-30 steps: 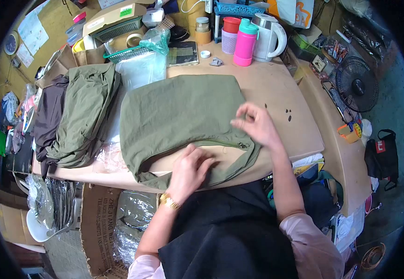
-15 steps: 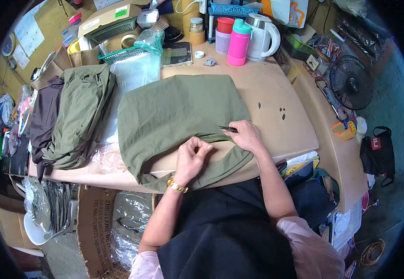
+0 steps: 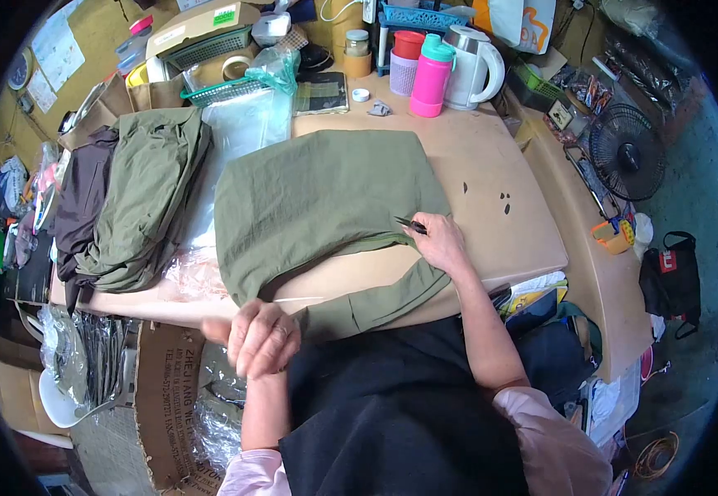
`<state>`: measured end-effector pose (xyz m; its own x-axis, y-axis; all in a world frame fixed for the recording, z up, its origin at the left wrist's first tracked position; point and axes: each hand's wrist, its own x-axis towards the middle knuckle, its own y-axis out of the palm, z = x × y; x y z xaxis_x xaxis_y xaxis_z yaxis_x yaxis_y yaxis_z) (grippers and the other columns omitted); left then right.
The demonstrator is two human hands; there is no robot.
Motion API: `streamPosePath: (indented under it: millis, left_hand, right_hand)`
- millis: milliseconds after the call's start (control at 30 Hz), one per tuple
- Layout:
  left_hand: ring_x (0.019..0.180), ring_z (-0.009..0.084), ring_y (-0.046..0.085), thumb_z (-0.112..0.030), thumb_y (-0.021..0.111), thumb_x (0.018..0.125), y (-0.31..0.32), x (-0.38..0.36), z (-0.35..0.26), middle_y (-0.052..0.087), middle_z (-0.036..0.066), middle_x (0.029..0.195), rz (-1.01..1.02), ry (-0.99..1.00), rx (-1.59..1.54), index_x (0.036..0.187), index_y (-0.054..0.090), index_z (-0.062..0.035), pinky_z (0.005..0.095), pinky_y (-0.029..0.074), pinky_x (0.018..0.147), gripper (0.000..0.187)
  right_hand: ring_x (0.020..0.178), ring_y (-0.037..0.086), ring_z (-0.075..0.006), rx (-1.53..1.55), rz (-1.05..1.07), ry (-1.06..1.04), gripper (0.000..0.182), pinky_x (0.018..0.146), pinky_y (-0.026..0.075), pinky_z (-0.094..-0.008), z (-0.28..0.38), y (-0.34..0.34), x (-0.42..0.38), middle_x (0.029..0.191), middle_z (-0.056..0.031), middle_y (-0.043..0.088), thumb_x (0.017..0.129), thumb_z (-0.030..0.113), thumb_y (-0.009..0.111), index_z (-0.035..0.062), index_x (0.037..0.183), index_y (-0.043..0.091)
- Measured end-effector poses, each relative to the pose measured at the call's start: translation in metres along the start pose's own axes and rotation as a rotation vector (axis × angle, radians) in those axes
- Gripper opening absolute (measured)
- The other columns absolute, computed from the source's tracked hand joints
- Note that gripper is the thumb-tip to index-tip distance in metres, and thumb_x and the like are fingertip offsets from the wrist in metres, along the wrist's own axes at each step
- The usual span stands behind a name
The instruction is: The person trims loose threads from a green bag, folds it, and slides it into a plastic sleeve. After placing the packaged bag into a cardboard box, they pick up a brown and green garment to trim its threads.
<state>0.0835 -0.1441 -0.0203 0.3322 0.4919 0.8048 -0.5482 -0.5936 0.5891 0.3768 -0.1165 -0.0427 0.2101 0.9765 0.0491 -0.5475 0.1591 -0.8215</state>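
Observation:
An olive-green garment (image 3: 318, 182) lies spread on the table, with its long opening and a curved band toward my body. My right hand (image 3: 439, 241) rests on the garment's right edge. Its fingers are closed around small black thread snips (image 3: 411, 224), whose tips point left over the cloth. Most of the snips' handle is hidden in that palm. My left hand (image 3: 264, 337) hangs off the table's front edge, near the garment's lower left corner. Its fingers are loosely bent, the thumb stands apart, and nothing shows in it; it is a little blurred.
Folded olive (image 3: 140, 198) and dark garments (image 3: 82, 207) lie on the left. A pink bottle (image 3: 432, 78) and a kettle (image 3: 470, 70) stand at the back. An open cardboard box (image 3: 161, 397) sits below the front edge. Right of the table is a black fan (image 3: 627, 155).
My left hand has left the garment's opening and moved left and toward my body; its pinched fingers have loosened. My right hand stays at the garment's edge with the snips.

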Motion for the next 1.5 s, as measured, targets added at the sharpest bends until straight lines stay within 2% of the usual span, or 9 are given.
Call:
streamPosePath:
  millis: [133, 367, 867, 1000, 1067, 1133, 1333, 1400, 1500]
  left_hand:
    - [0.063, 0.0189, 0.064, -0.021, 0.072, 0.091, 0.017, 0.008, -0.003, 0.068, 0.009, 0.077, -0.709, -0.562, 1.079, 0.086, 0.066, -0.0018, 0.0304, 0.053, 0.058, 0.020]
    - [0.073, 0.0273, 0.062, -0.010, 0.074, 0.080, -0.099, 0.021, 0.057, 0.061, 0.011, 0.086, -0.244, -0.340, 2.558, 0.098, 0.070, -0.0046, 0.0377, 0.050, 0.065, 0.019]
    - [0.069, 0.0245, 0.055, -0.004, 0.071, 0.081, -0.095, 0.003, 0.051, 0.056, 0.009, 0.076, -0.368, -0.368, 2.392, 0.082, 0.064, -0.0004, 0.0347, 0.046, 0.065, 0.007]
    - [0.068, 0.0147, 0.050, -0.016, 0.060, 0.096, -0.065, 0.006, 0.026, 0.048, 0.002, 0.073, -0.669, -0.412, 1.356, 0.072, 0.055, -0.0051, 0.0276, 0.042, 0.064, 0.027]
    - [0.061, 0.0136, 0.045, -0.048, 0.050, 0.100, -0.051, -0.011, 0.006, 0.047, 0.003, 0.065, -0.581, -0.072, 0.296, 0.059, 0.046, -0.0106, 0.0290, 0.037, 0.057, 0.056]
    - [0.058, 0.0136, 0.046, -0.057, 0.051, 0.096, -0.038, -0.017, -0.012, 0.051, 0.002, 0.065, -0.318, -0.119, 0.018, 0.075, 0.054, -0.0104, 0.0279, 0.036, 0.057, 0.052]
    - [0.078, 0.0119, 0.062, -0.032, 0.063, 0.097, -0.017, -0.008, 0.000, 0.065, 0.008, 0.077, -0.692, -0.643, 1.123, 0.100, 0.061, -0.0020, 0.0231, 0.048, 0.073, 0.031]
    - [0.088, 0.0107, 0.063, -0.020, 0.064, 0.097, -0.023, -0.006, 0.006, 0.068, 0.007, 0.089, -0.649, -0.688, 1.034, 0.107, 0.061, -0.0010, 0.0224, 0.048, 0.077, 0.022]
    - [0.105, 0.0104, 0.060, -0.013, 0.063, 0.096, -0.024, 0.004, 0.014, 0.065, 0.004, 0.113, -0.643, -0.610, 1.472, 0.120, 0.058, -0.0009, 0.0250, 0.048, 0.088, 0.027]
  right_hand:
    - [0.079, 0.063, -0.0389, 0.008, 0.017, -0.022, 0.024, 0.068, 0.047, -0.0467, 0.004, -0.003, -0.003, 0.077, -0.0175, 0.066, 0.089, 0.030, 0.065, 0.0063, 0.088, 0.068]
    - [0.074, 0.064, -0.0318, 0.234, 0.046, -0.072, 0.028, 0.068, 0.047, -0.0416, -0.007, 0.001, -0.010, 0.075, -0.0148, 0.065, 0.094, 0.034, 0.060, 0.0066, 0.088, 0.067]
    - [0.069, 0.063, -0.0262, 0.343, 0.020, -0.006, 0.028, 0.066, 0.048, -0.0382, -0.013, 0.000, -0.013, 0.072, -0.0115, 0.063, 0.098, 0.031, 0.054, 0.0063, 0.091, 0.066]
    - [0.067, 0.061, -0.0191, 0.431, -0.025, -0.041, 0.023, 0.065, 0.048, -0.0351, -0.018, 0.000, -0.010, 0.073, -0.0050, 0.064, 0.099, 0.022, 0.052, 0.0038, 0.094, 0.065]
    - [0.068, 0.061, -0.0168, 0.528, -0.045, -0.061, 0.022, 0.066, 0.049, -0.0336, -0.033, 0.010, -0.004, 0.074, -0.0044, 0.064, 0.099, 0.020, 0.053, 0.0030, 0.094, 0.065]
    - [0.069, 0.061, -0.0145, 0.628, -0.054, -0.070, 0.021, 0.066, 0.049, -0.0321, -0.030, 0.012, -0.008, 0.075, -0.0038, 0.064, 0.099, 0.019, 0.054, 0.0022, 0.095, 0.065]
    - [0.068, 0.056, -0.0077, 0.733, -0.228, 0.018, 0.024, 0.065, 0.047, -0.0242, -0.031, 0.012, -0.012, 0.073, -0.0008, 0.061, 0.100, 0.023, 0.057, 0.0018, 0.090, 0.063]
    - [0.064, 0.050, -0.0061, 0.875, -0.666, -0.157, 0.025, 0.060, 0.043, -0.0230, -0.032, 0.012, -0.015, 0.070, 0.0026, 0.057, 0.098, 0.023, 0.062, 0.0011, 0.088, 0.062]
    - [0.063, 0.050, -0.0076, 0.543, -0.459, -0.018, 0.023, 0.060, 0.044, -0.0263, -0.039, -0.008, -0.041, 0.068, 0.0006, 0.056, 0.091, 0.025, 0.071, 0.0025, 0.092, 0.064]
